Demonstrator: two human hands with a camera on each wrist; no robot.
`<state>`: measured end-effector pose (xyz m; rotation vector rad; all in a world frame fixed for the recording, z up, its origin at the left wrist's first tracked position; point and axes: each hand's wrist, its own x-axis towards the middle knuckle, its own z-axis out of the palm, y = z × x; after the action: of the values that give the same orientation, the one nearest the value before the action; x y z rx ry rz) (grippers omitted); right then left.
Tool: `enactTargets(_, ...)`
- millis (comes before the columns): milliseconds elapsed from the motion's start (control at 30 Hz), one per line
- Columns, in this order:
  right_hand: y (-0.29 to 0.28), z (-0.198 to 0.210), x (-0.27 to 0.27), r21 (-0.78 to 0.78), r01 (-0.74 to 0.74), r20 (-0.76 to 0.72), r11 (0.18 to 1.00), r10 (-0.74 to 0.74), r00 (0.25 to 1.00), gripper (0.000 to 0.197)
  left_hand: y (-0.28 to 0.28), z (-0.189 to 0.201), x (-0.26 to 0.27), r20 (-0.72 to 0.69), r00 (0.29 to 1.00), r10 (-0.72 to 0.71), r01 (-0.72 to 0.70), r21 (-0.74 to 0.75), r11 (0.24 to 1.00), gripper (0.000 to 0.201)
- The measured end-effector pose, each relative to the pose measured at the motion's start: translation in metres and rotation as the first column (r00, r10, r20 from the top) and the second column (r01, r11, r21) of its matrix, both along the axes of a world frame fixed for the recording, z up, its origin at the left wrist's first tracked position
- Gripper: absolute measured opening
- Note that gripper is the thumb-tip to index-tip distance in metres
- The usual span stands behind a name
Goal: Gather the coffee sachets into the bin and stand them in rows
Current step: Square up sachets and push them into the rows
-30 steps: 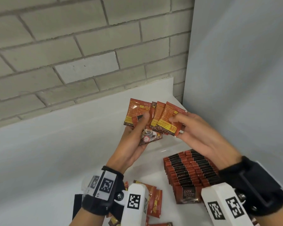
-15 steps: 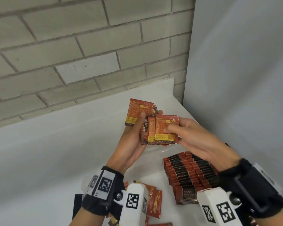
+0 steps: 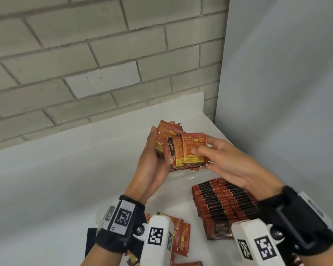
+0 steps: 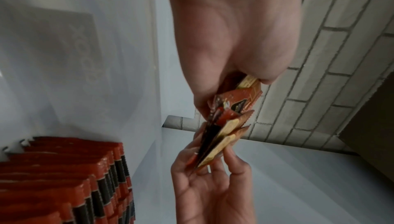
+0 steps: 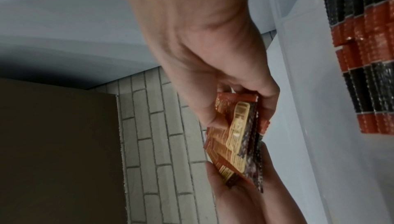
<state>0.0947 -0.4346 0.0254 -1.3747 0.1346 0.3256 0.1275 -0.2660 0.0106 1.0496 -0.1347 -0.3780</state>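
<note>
Both hands hold one bundle of red and yellow coffee sachets in the air above the bin. My left hand cups the bundle from the left, thumb up along its edge. From the right, my right hand pinches the front sachets between thumb and fingers. The left wrist view shows the sachets edge-on and splayed, and the right wrist view shows the sachets between both hands. Rows of standing sachets fill the bin's right side below my right hand.
Several loose sachets lie near my left wrist. A brick wall rises behind and a pale panel stands to the right. The standing rows press against the bin's translucent wall.
The fanned sachets have been pushed together into a tighter, squarer bundle. My right hand slid left over them and both hands dropped slightly.
</note>
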Motion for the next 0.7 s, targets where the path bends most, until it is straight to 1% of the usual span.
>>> enactTargets(133, -0.0017, 0.0005, 0.0017, 0.074, 0.08, 0.029, 0.994, -0.082, 0.996, 0.024, 0.0001, 0.0003, 0.001, 0.047, 0.995, 0.083, -0.082, -0.035, 0.996, 0.046)
enactTargets(200, -0.0019, -0.0002, 0.0037, 0.125, 0.131, 0.04, 0.983, -0.137, 0.99, 0.026, 0.0003, -0.0007, 0.0016, 0.064, 0.994, 0.087, -0.083, -0.059, 0.995, 0.045)
enactTargets(267, -0.0016, -0.0016, 0.005, 0.14, 0.149, 0.047, 0.979, -0.157, 0.986, 0.027, 0.0003, -0.0013, 0.001, 0.074, 0.995, 0.065, -0.06, -0.065, 0.996, 0.045)
enactTargets(433, -0.0007, -0.0049, 0.0057, 0.125, 0.138, 0.068, 0.983, -0.148, 0.987, 0.026, -0.0002, -0.0028, -0.001, 0.101, 0.995, 0.022, -0.019, -0.031, 0.999, 0.046)
enactTargets(500, -0.0017, -0.0051, 0.0066, 0.117, 0.159, 0.084, 0.98, -0.169, 0.982, 0.026, -0.0012, -0.0026, -0.0009, 0.102, 0.994, 0.049, -0.048, -0.017, 0.999, 0.05)
enactTargets(600, -0.0038, -0.0049, 0.007, 0.084, 0.203, 0.12, 0.976, -0.212, 0.97, 0.024, -0.0026, -0.0034, -0.0006, 0.099, 0.989, 0.114, -0.119, 0.045, 0.992, 0.053)
enactTargets(700, -0.0043, -0.0043, 0.0055, 0.045, 0.205, 0.148, 0.978, -0.21, 0.966, 0.023, -0.0039, -0.002, -0.0025, 0.112, 0.989, 0.099, -0.112, 0.115, 0.987, 0.052)
